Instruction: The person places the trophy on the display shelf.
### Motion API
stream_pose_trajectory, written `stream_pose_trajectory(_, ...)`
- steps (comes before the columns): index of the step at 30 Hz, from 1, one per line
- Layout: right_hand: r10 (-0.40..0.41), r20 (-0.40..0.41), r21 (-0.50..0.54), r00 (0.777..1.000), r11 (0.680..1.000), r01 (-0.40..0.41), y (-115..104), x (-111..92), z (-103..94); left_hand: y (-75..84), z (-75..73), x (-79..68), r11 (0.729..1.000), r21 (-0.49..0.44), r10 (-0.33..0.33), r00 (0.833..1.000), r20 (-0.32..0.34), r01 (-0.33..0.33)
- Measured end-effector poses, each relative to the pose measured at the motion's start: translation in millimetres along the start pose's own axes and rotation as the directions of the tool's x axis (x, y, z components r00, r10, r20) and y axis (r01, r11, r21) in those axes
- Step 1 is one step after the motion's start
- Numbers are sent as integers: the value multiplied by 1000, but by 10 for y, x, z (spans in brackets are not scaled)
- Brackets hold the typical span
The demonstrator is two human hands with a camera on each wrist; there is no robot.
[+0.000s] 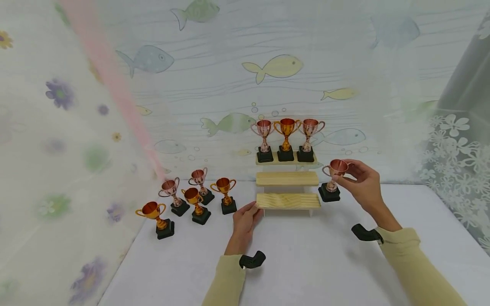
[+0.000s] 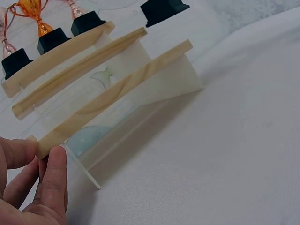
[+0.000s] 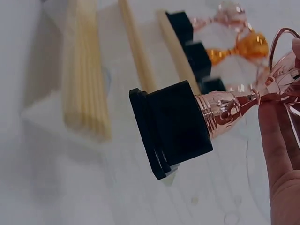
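My right hand (image 1: 361,183) grips a rose-gold trophy (image 1: 331,180) by its cup, just right of a three-step wooden stand (image 1: 287,200). Its black square base (image 3: 176,126) fills the middle of the right wrist view. My left hand (image 1: 244,221) pinches the left end of the stand's lowest step (image 2: 117,96) between thumb and fingers. On the top step stand three trophies in a row: a rose-gold one (image 1: 264,140), a gold one (image 1: 286,139) in the middle and another rose-gold one (image 1: 308,140). The middle step (image 1: 287,179) and lowest step carry nothing.
Left of the stand, several gold and rose-gold trophies stand on the white table (image 1: 294,259), among them a gold trophy (image 1: 226,195) closest to the stand and another gold trophy (image 1: 158,219) farthest left. Behind hangs a fish-patterned curtain (image 1: 214,85); a lace curtain (image 1: 455,148) is at right.
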State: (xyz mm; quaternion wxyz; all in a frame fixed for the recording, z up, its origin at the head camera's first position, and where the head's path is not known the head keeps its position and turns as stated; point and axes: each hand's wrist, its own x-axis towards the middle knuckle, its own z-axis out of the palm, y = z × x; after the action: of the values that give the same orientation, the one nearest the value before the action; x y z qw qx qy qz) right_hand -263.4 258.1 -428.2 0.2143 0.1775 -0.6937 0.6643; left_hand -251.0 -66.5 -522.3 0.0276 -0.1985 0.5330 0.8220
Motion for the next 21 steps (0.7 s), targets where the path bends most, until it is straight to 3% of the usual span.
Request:
stream_pose_trajectory(12,-55,77,80,996,996,49,-126,205,615,-12,1,-9,1000,-1,-5,1000,4,5)
stream_pose_trajectory(21,-56,37,26,998,998,55,-85,356,702,-7,-4,-11,1000,-4,-9,1000,4,9)
